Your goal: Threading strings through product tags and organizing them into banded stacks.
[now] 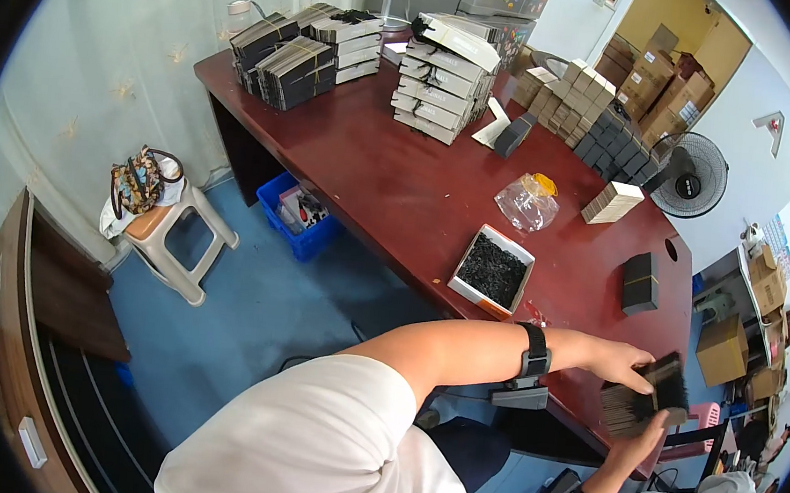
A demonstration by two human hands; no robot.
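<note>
At the right edge of the table, my left hand (622, 364) and my right hand (641, 441) are closed on a stack of thin dark cards (671, 381). My left fingers press on its near-left side; my right hand supports it from below. A row of grey-brown card edges (622, 410) lies against the dark stack, between my hands. Whether these are one bundle or two, I cannot tell. Above my hands a black block of cards (640, 283) stands on the table. Left of it is an open white box (492, 272) filled with small black pieces.
On the dark red table (365, 164) stand a clear plastic jar (526, 204) with a yellow lid, a pale card stack (613, 203), banded dark bundles (290, 73) and tall grey stacks (442, 82). A fan (689, 183) is behind. A blue crate (295, 224) and a stool (180, 237) stand on the floor.
</note>
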